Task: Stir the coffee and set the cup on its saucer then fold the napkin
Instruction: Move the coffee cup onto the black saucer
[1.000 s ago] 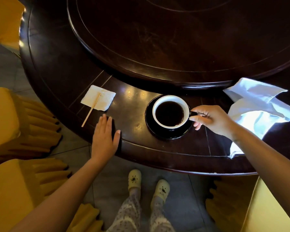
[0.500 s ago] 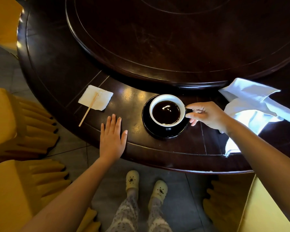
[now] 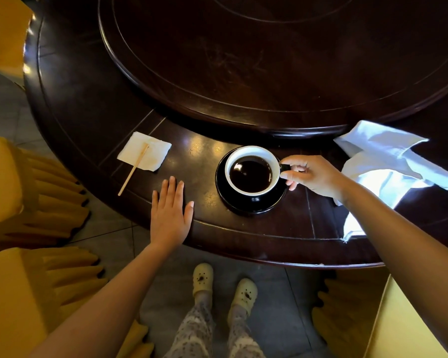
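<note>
Head view: right hand (image 3: 312, 175) hides cup (image 3: 252, 170) handle.

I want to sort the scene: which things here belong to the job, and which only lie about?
Belong to the job:
- cup, handle held by right hand
- saucer
- stir stick
- cloth napkin

Only lying about:
- paper square under the stick
- yellow chairs
- turntable

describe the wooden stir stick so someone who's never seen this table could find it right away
On the dark round table, look at the near rim, left of the black saucer and beyond the flat left hand. A small white paper napkin lies there. The stir stick is the thin pale wooden strip lying slanted across it.
</note>
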A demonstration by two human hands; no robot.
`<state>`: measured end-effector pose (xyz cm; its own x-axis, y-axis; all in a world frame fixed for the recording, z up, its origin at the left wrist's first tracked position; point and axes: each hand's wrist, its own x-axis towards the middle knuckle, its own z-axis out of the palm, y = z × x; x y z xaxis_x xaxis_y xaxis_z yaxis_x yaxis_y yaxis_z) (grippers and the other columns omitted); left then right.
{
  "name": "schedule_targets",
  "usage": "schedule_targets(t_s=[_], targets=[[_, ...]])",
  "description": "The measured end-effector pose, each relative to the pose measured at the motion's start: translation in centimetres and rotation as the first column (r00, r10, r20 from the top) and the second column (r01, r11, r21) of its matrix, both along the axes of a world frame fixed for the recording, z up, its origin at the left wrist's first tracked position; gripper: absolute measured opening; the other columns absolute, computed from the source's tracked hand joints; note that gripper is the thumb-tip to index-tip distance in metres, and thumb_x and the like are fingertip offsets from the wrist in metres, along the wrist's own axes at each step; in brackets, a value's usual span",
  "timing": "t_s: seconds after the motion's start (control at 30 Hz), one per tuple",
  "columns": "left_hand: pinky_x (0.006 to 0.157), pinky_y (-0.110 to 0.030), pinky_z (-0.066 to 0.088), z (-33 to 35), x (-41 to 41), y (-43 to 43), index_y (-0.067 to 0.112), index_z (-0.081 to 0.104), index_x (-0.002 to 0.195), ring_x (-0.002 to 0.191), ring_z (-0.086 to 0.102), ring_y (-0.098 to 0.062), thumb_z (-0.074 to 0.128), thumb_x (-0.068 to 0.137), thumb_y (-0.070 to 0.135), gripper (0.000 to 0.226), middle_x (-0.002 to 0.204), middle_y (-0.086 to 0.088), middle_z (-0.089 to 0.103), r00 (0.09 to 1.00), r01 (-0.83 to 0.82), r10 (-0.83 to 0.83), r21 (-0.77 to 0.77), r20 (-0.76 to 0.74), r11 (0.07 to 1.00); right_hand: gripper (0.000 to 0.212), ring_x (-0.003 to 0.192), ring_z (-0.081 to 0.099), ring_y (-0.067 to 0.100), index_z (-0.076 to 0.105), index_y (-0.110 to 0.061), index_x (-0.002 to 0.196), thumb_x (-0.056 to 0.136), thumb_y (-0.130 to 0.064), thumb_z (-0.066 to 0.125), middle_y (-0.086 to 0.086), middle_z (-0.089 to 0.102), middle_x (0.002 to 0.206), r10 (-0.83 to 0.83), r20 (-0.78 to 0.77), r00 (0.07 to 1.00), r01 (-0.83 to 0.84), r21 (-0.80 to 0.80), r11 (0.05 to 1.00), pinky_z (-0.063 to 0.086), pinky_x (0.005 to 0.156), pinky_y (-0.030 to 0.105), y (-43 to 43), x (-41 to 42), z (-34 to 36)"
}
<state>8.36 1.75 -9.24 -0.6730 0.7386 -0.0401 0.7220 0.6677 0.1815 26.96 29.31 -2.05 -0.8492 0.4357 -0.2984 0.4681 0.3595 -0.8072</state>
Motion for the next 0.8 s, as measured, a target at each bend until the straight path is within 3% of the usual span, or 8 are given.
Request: schedule_targets(t_s=[0.2, 0.47, 0.8], targets=[[0.114, -0.037, -0.002, 0.9, 0.1, 0.4, 0.012, 0.019, 0.146, 0.142, -0.004, -0.019, 0.031, 0.098, 0.036, 0.055, 0.156, -0.010, 0.009, 0.996, -0.033, 0.034, -0.017, 0.082, 0.999, 0.020, 0.057, 0.064, 0.002, 0.058, -0.025, 0.105, 0.089, -0.014, 0.060, -0.011, 0.065, 0.055, -0.049, -0.069, 0.996, 0.046, -0.045, 0.998, 0.044, 0.066, 0.005, -0.7, 0.3, -0.2], [0.115, -0.040, 0.000, 1.2, 2.4, 0.6, 0.013, 0.015, 0.147, 0.144, -0.001, -0.026, 0.033, 0.098, 0.035, 0.056, 0.156, -0.013, 0.006, 0.993, -0.020, 0.021, -0.011, 0.116, 1.000, 0.026, 0.054, 0.062, 0.000, 0.061, -0.010, 0.114, 0.089, -0.016, 0.060, -0.002, 0.065, 0.069, -0.124, -0.076, 0.989, 0.121, -0.036, 0.992, 0.046, 0.061, 0.007, -1.5, 0.6, -0.4], [0.115, -0.040, 0.000, 1.5, 2.2, 0.4, 0.013, 0.012, 0.147, 0.144, -0.003, -0.026, 0.030, 0.098, 0.038, 0.058, 0.157, -0.012, 0.004, 0.992, 0.028, -0.020, -0.061, 0.122, 0.998, 0.028, 0.055, 0.061, -0.004, 0.057, -0.021, 0.114, 0.087, -0.016, 0.062, -0.004, 0.064, 0.077, -0.190, -0.058, 0.980, 0.186, -0.067, 0.980, 0.049, 0.057, 0.010, -2.7, 0.8, 0.4]])
